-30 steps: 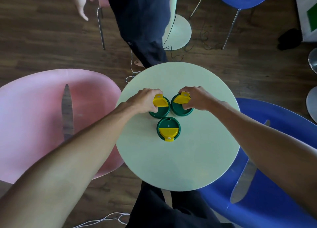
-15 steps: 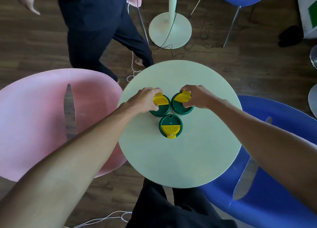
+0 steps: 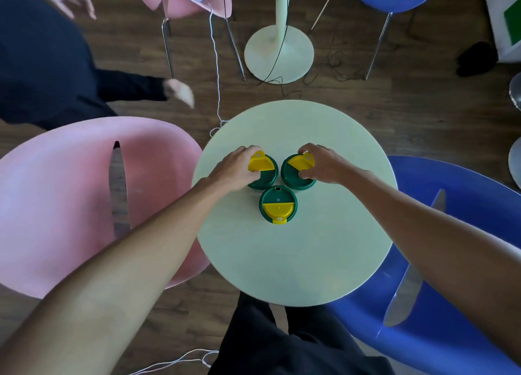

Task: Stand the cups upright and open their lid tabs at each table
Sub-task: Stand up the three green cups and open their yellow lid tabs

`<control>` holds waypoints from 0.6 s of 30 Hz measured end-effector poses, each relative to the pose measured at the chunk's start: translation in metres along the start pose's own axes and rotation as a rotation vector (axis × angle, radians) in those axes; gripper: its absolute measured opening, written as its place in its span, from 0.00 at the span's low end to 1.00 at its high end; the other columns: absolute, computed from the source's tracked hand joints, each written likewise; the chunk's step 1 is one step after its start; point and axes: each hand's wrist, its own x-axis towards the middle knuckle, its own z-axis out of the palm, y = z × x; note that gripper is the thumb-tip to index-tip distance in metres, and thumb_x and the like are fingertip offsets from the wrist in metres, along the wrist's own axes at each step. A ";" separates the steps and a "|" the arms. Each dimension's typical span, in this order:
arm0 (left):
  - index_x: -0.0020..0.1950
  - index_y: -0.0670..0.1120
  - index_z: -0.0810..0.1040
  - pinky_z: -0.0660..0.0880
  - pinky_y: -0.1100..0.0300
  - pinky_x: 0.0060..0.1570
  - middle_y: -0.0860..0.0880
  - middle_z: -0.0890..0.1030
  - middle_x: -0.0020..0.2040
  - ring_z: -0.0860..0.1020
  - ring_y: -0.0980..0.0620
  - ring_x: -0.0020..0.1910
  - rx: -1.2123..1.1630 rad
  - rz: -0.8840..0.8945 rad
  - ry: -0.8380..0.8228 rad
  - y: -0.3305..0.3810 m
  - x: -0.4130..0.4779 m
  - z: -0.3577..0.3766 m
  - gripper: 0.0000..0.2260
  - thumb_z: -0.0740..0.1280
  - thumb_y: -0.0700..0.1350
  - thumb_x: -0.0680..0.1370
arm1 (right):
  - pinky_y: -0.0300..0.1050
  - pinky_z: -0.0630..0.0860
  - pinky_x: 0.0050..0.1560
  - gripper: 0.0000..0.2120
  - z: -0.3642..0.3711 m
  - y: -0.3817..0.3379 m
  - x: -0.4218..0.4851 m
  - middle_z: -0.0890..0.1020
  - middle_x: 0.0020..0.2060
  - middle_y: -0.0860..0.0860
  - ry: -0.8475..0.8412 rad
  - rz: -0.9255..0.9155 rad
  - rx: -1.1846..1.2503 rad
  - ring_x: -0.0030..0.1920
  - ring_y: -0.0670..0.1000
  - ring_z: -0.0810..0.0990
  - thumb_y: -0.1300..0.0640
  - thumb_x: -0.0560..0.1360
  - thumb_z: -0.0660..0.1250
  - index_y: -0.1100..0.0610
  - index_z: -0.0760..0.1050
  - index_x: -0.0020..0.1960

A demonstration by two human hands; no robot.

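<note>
Your left hand (image 3: 235,169) and right hand (image 3: 321,164) each grip a cup mid-frame; the surface (image 3: 282,267) below lies bare to its lower edge.

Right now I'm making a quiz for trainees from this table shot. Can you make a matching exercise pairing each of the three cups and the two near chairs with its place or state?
Things:
1. far-left cup
2. far-right cup
3. near cup
4. pink chair

Places or states:
A. untouched, nearest the person
B. left of the table
C. held by the right hand
D. held by the left hand

Pairs: 1-D, 2-C, 3-A, 4-B
</note>
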 end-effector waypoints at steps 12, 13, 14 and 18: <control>0.63 0.45 0.77 0.74 0.50 0.52 0.46 0.80 0.60 0.75 0.43 0.58 0.092 0.083 0.337 0.038 -0.033 -0.001 0.15 0.65 0.39 0.76 | 0.45 0.72 0.53 0.19 -0.005 0.008 -0.048 0.79 0.59 0.54 0.288 0.052 0.237 0.58 0.55 0.77 0.53 0.75 0.68 0.54 0.74 0.65; 0.62 0.45 0.78 0.75 0.50 0.52 0.45 0.81 0.59 0.76 0.43 0.57 0.100 0.111 0.337 0.046 -0.035 -0.002 0.14 0.65 0.39 0.76 | 0.46 0.73 0.53 0.18 -0.007 0.008 -0.056 0.80 0.57 0.54 0.314 0.064 0.259 0.57 0.55 0.78 0.53 0.75 0.68 0.55 0.74 0.64; 0.61 0.45 0.78 0.75 0.50 0.52 0.45 0.81 0.58 0.76 0.43 0.57 0.109 0.140 0.334 0.055 -0.036 -0.003 0.13 0.65 0.39 0.76 | 0.47 0.74 0.53 0.17 -0.009 0.010 -0.066 0.81 0.57 0.53 0.339 0.076 0.285 0.57 0.55 0.78 0.53 0.75 0.68 0.55 0.75 0.63; 0.58 0.45 0.80 0.76 0.50 0.50 0.46 0.83 0.54 0.78 0.43 0.54 0.139 0.261 0.293 0.097 -0.037 -0.003 0.11 0.63 0.40 0.78 | 0.45 0.75 0.51 0.16 -0.019 0.020 -0.114 0.82 0.54 0.52 0.460 0.138 0.350 0.55 0.54 0.80 0.55 0.76 0.68 0.55 0.76 0.63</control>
